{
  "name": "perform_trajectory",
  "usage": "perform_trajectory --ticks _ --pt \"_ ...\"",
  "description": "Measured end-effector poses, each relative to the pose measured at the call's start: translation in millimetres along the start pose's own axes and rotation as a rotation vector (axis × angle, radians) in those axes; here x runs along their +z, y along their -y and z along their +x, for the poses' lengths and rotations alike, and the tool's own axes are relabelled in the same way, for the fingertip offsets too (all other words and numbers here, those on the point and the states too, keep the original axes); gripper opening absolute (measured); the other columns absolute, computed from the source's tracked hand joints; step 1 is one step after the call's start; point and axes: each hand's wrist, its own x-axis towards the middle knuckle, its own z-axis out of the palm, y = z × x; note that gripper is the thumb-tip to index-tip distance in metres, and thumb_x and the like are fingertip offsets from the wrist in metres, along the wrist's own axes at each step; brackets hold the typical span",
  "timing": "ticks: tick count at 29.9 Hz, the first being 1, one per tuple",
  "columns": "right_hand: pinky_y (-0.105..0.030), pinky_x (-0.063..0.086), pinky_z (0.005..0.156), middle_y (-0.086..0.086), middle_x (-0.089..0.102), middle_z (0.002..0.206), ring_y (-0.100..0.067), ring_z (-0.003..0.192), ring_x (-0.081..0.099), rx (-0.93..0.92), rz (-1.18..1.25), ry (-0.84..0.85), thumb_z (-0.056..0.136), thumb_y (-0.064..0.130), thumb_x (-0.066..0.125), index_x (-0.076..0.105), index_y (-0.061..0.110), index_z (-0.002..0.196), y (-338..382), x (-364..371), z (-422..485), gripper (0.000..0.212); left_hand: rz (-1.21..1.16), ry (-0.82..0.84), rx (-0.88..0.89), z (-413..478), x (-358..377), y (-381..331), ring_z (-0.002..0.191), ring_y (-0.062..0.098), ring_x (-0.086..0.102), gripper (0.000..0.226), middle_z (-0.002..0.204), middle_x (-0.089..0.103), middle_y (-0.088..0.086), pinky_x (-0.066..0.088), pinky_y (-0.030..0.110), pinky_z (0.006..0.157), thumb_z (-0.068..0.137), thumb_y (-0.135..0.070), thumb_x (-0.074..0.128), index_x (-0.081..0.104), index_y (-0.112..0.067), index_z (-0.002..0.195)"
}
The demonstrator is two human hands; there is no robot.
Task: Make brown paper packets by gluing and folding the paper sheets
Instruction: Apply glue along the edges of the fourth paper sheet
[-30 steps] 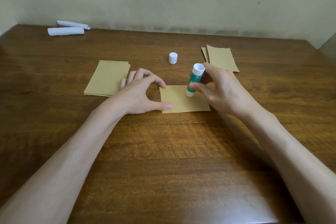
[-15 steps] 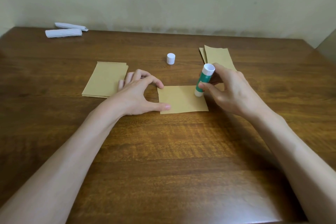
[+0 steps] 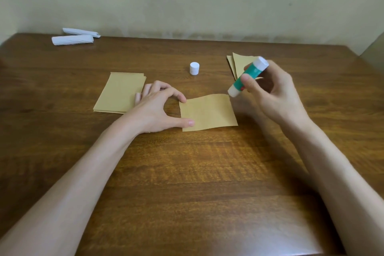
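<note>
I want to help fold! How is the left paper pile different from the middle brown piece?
The left pile is several stacked sheets; the middle piece is just one. The left pile looks longer; the middle piece looks squarer. Both are brown paper.

My left forearm [image 3: 93,162] and right forearm [image 3: 332,162] are bare from wrist to the near edge of the view, slim and smooth, and nothing I wear shows. My left hand [image 3: 158,108], left of the brown sheet [image 3: 207,112], is bare, its thumbnail short and rounded. My right hand [image 3: 276,93], right of the sheet, is bare too, slightly blurred.
</note>
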Motion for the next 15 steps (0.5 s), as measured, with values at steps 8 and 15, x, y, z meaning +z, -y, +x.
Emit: perform_trajectory --ticks 8,15 --pt "-0.038 0.058 0.099 0.003 0.071 0.116 -0.012 0.109 0.071 -0.172 0.001 0.185 0.102 0.021 0.070 0.064 0.011 0.124 16 35 8 0.025 0.000 -0.047 -0.013 1 1 -5 0.139 0.012 0.025 0.058 0.130 0.035 -0.016 0.018 0.031 0.103 0.069 -0.070 0.079 0.060 -0.047 0.120" --pt "-0.042 0.060 0.092 0.004 0.071 0.119 -0.012 0.106 0.069 -0.230 -0.137 0.334 0.102 0.030 0.070 0.062 0.015 0.127 19 68 15 0.030 0.014 -0.036 -0.015 1 0 -5 0.140 0.014 0.025 0.058 0.132 0.035 -0.015 0.021 0.033 0.106 0.070 -0.072 0.077 0.052 -0.050 0.117"
